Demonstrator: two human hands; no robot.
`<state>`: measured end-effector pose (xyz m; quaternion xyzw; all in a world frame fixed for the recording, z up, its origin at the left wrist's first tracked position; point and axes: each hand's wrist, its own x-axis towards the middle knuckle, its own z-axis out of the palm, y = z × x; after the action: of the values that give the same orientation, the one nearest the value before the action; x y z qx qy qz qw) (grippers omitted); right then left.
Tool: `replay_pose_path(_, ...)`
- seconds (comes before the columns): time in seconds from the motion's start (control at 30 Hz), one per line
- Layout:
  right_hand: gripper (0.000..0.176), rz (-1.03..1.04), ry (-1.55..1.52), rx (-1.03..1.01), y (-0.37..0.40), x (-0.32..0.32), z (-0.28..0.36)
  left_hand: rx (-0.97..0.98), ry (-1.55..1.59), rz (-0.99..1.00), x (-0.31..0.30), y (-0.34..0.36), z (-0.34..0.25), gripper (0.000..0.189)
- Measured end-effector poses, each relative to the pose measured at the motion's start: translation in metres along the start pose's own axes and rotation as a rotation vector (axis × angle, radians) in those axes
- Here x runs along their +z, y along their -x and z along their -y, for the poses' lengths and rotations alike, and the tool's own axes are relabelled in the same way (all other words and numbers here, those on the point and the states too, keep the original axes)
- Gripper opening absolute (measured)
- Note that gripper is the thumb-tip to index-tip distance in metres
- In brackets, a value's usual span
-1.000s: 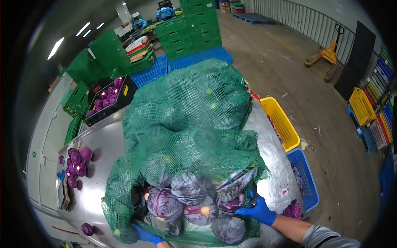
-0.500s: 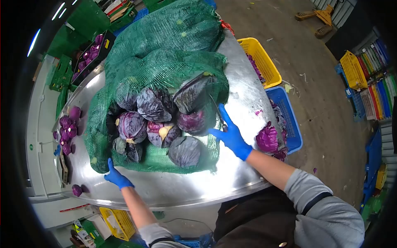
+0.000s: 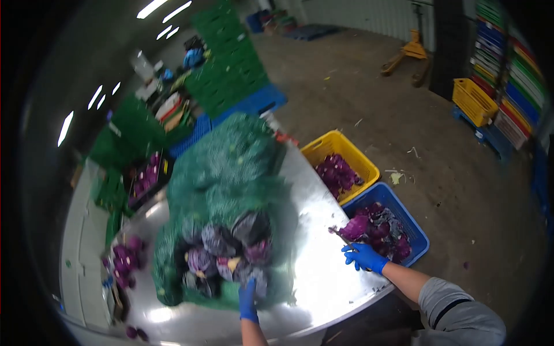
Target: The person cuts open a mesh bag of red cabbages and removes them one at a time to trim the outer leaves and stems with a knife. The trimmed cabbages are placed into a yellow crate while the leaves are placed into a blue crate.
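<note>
Left fingers (image 3: 251,285) now at a cabbage (image 3: 261,284), right fingers (image 3: 353,254) near the blue crate (image 3: 400,210)

left hand (image 3: 248,301): at cabbage (image 3: 261,282) | right hand (image 3: 367,258): holding thin tool (image 3: 341,237)

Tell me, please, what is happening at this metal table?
Someone is working at the metal table with both hands gloved. The left hand is at the dark cabbages in an open green net bag; blur hides whether it grips one. The right hand holds a thin tool, perhaps a knife, near the blue crate. That crate and the yellow crate beside it contain purple pieces.
</note>
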<state>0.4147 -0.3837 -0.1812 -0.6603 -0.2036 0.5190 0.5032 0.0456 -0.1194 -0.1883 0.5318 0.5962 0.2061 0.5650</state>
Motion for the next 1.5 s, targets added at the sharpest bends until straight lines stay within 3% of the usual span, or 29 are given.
replay_pose_path(0.07,0.033,-0.048,0.017,-0.043,0.005,-0.009,0.004,0.157,0.115,0.053,0.008,0.016,-0.011,0.053)
replay_pose_path(0.13,0.03,0.102,0.093,0.072,0.028,-0.003,0.011,0.098,0.092,-0.037,0.015,0.029,-0.019,0.051)
replay_pose_path(0.2,0.033,0.324,0.096,0.119,0.058,0.003,0.002,0.345,0.254,0.054,0.028,0.047,-0.031,0.058)
replay_pose_path(0.27,0.032,0.373,0.379,0.119,0.074,0.001,-0.005,0.322,0.236,-0.019,0.037,0.055,-0.028,0.066)
replay_pose_path(0.3,0.032,0.338,0.298,0.143,0.063,-0.007,-0.025,0.29,0.228,-0.11,0.04,0.059,-0.026,0.075)
replay_pose_path(0.33,0.031,0.333,0.022,0.025,0.029,-0.012,-0.077,0.294,0.218,-0.095,0.045,0.06,-0.026,0.075)
replay_pose_path(0.4,0.031,0.089,0.424,-0.212,0.02,-0.02,-0.054,0.535,-0.044,-0.116,0.056,0.063,-0.03,0.09)
replay_pose_path(0.43,0.032,-0.199,0.854,-0.448,0.021,-0.02,-0.041,0.564,-0.036,-0.133,0.068,0.069,-0.03,0.096)
replay_pose_path(0.47,0.032,-0.216,0.852,-0.439,0.027,-0.022,-0.02,0.568,-0.038,-0.116,0.079,0.072,-0.03,0.096)
replay_pose_path(0.53,0.035,0.031,0.35,-0.162,0.038,-0.019,0.02,1.036,-0.616,-0.239,0.099,0.082,-0.028,0.098)
replay_pose_path(0.57,0.037,-0.061,0.416,-0.416,0.031,-0.005,0.012,1.023,-0.747,-0.223,0.128,0.125,-0.062,0.091)
replay_pose_path(0.6,0.039,-0.156,0.484,-0.667,0.023,0.009,0.004,1.089,-0.731,-0.08,0.14,0.126,-0.062,0.092)
replay_pose_path(0.67,0.059,0.075,0.223,-0.572,0.046,0.022,0.043,1.196,-1.142,0.006,0.164,0.153,-0.059,0.086)
replay_pose_path(0.73,0.063,0.044,0.239,-0.587,0.04,0.043,0.043,1.17,-1.131,0.047,0.186,0.171,-0.07,0.083)
replay_pose_path(0.8,0.059,0.148,0.104,-0.481,0.04,0.053,0.045,1.241,-0.69,0.086,0.192,0.173,-0.072,0.074)
replay_pose_path(0.87,0.054,0.299,-0.23,-0.543,0.031,0.061,0.032,1.054,-0.513,0.258,0.168,0.15,-0.064,0.054)
replay_pose_path(0.9,0.055,0.345,-0.345,-0.388,0.048,0.05,0.051,1.028,-0.454,0.096,0.165,0.158,-0.074,0.052)
replay_pose_path(0.93,0.065,0.208,-0.274,-0.464,0.046,0.053,0.044,1.023,-0.39,-0.072,0.168,0.158,-0.088,0.05)
replay_pose_path(1.0,0.067,0.003,-0.011,-0.302,0.041,0.056,0.033,0.883,-0.499,-0.032,0.16,0.135,-0.083,0.061)
replay_pose_path(1.07,0.084,0.094,-0.001,-0.082,0.05,0.05,0.043,0.592,-0.001,0.257,0.174,0.133,-0.077,0.074)
replay_pose_path(1.1,0.08,0.031,-0.059,-0.092,0.049,0.054,0.039,0.872,-0.353,0.197,0.173,0.128,-0.076,0.082)
replay_pose_path(1.2,0.071,0.021,-0.141,0.008,0.049,0.042,0.04,0.778,-0.374,0.142,0.172,0.131,-0.075,0.057)
replay_pose_path(1.23,0.063,-0.026,-0.135,-0.155,0.042,0.042,0.021,0.549,-0.109,0.223,0.17,0.12,-0.071,0.051)
replay_pose_path(1.27,0.063,-0.028,-0.136,-0.147,0.046,0.039,0.02,0.309,0.149,0.293,0.168,0.111,-0.071,0.046)
replay_pose_path(1.3,0.061,-0.02,-0.133,-0.104,0.049,0.035,0.021,0.533,-0.187,0.139,0.163,0.111,-0.079,0.055)
replay_pose_path(1.33,0.06,-0.015,-0.129,-0.067,0.05,0.033,0.022,0.531,-0.189,0.141,0.165,0.103,-0.072,0.055)
replay_pose_path(1.4,0.063,-0.054,-0.131,-0.104,0.051,0.036,0.018,0.427,0.185,0.351,0.181,0.097,-0.079,0.068)
replay_pose_path(1.5,0.061,-0.043,-0.207,-0.082,0.052,0.039,0.016,0.44,-0.002,0.316,0.19,0.122,-0.084,0.079)
